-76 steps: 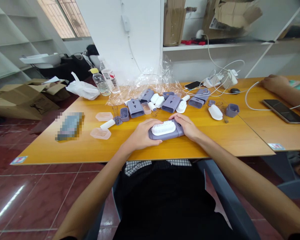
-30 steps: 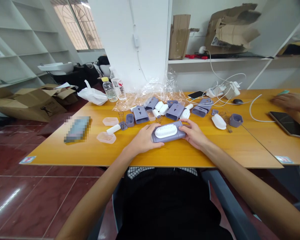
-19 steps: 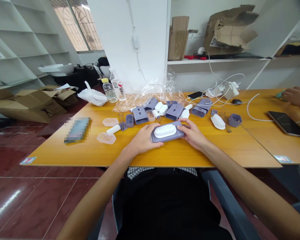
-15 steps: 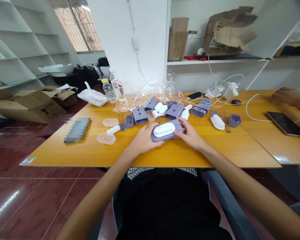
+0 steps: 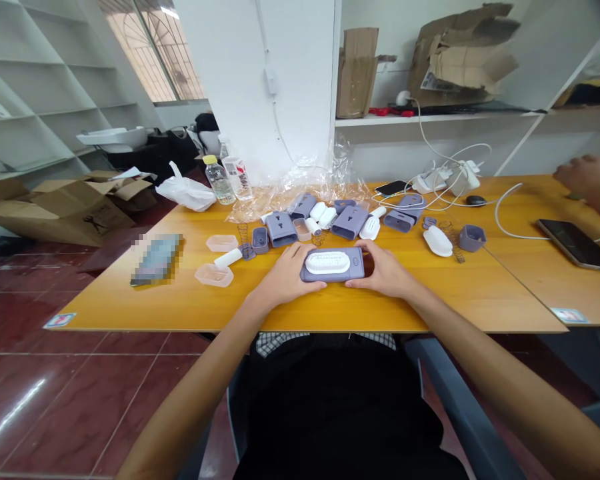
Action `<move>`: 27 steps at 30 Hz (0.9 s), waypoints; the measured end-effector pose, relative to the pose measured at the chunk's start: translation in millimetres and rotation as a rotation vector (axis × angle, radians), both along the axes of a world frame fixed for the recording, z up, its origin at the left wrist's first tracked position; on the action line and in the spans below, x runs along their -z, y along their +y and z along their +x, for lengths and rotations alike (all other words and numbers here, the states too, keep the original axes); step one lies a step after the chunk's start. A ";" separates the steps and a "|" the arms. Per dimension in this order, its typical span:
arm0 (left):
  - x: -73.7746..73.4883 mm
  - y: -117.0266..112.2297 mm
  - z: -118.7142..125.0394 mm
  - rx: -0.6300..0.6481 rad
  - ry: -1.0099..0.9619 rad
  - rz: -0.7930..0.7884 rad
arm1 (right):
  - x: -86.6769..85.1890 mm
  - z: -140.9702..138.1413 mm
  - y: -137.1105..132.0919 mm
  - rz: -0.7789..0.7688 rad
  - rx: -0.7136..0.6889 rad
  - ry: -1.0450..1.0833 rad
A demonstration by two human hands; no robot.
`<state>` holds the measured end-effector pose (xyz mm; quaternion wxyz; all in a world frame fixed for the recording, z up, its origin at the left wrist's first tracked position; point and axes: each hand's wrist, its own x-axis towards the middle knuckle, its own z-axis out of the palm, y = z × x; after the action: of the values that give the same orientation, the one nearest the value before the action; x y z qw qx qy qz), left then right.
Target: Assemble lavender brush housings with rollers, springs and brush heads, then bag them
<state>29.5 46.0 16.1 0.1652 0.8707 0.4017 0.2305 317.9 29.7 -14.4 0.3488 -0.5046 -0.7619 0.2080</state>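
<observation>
Both hands grip a grey-purple scrub brush [image 5: 328, 265] with a white oval bristle head facing up, low over the table's front part. My left hand [image 5: 289, 272] wraps its left end, thumb along the near edge. My right hand [image 5: 383, 268] has its fingers and thumb closed on the right end. Beyond them lie grey-purple housings [image 5: 282, 229], white brush heads [image 5: 370, 228] and a white cylinder [image 5: 228, 258]. Clear plastic cups [image 5: 214, 275] lie to the left. On the right are another white brush head [image 5: 437, 241], a coil spring [image 5: 453, 240] and a grey-purple cap [image 5: 473, 237].
Bottles [image 5: 220, 180], a white plastic bag [image 5: 185, 193] and crumpled clear film [image 5: 300, 190] stand at the back. White cables and chargers [image 5: 445, 179] lie back right, near a phone [image 5: 577, 243]. Another person's hand [image 5: 587, 177] is at the far right.
The brush has been turned from a tilt to nearly level, and my right thumb has moved from its top to its near edge. The other person's hand has lifted slightly.
</observation>
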 end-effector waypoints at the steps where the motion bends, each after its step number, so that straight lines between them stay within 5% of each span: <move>1: 0.0 -0.2 -0.3 0.001 -0.010 -0.012 | -0.3 -0.2 -0.1 0.006 0.018 -0.024; 14: 1.8 6.2 -27.0 -0.052 0.143 -0.082 | -4.0 13.1 5.1 -0.045 0.085 -0.163; 27: 25.2 -12.7 -39.3 -0.140 0.367 0.075 | 27.8 25.0 -38.3 0.049 0.163 -0.580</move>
<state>-9.8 33.3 -9.0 0.0400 0.8737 0.4758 0.0935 342.9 -8.6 -42.2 0.1444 -0.5939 -0.7914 0.0081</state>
